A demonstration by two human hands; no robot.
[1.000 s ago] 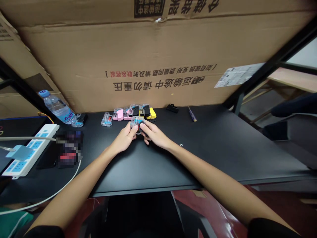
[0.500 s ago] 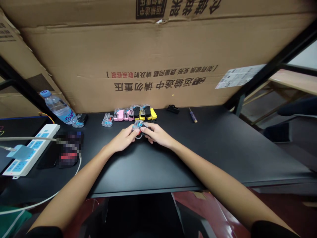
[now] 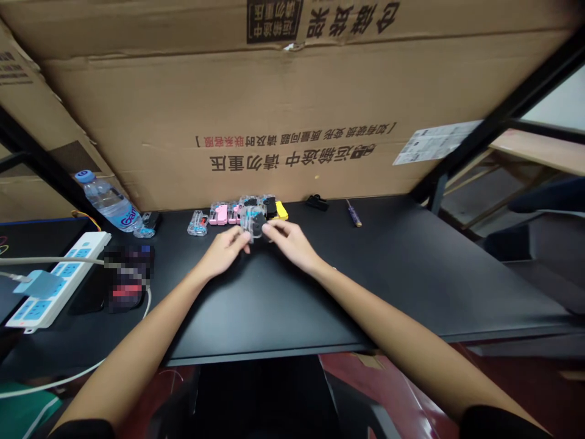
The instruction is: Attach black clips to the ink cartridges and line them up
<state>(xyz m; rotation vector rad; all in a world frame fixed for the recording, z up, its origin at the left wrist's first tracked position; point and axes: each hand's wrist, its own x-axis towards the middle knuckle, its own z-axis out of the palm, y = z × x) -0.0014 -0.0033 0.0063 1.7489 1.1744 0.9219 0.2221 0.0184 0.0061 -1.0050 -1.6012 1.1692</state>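
Just in front of a row of similar pieces, a clear plastic toy gun (image 3: 251,221) with blue inner parts and a black section is held up above the black table. My left hand (image 3: 226,249) pinches its left lower side between thumb and fingers. On the opposite side, the fingertips of my right hand (image 3: 290,242) grip the black section. Behind it are pink toy guns (image 3: 220,213) and a yellow piece (image 3: 281,211), partly hidden by the held one. A separate clear toy gun (image 3: 198,223) with a red part lies left of the row.
A black clip-like part (image 3: 317,202) and a screwdriver (image 3: 353,214) lie at the back right. To the left are a water bottle (image 3: 112,202), a black-and-clear piece (image 3: 148,224) and a white power strip (image 3: 59,280) with cables. Cardboard (image 3: 292,91) stands behind the table.
The toy gun has been raised and turned, so its black section now faces me. My right hand's fingers have drawn back to its right edge; my left hand has shifted slightly left.
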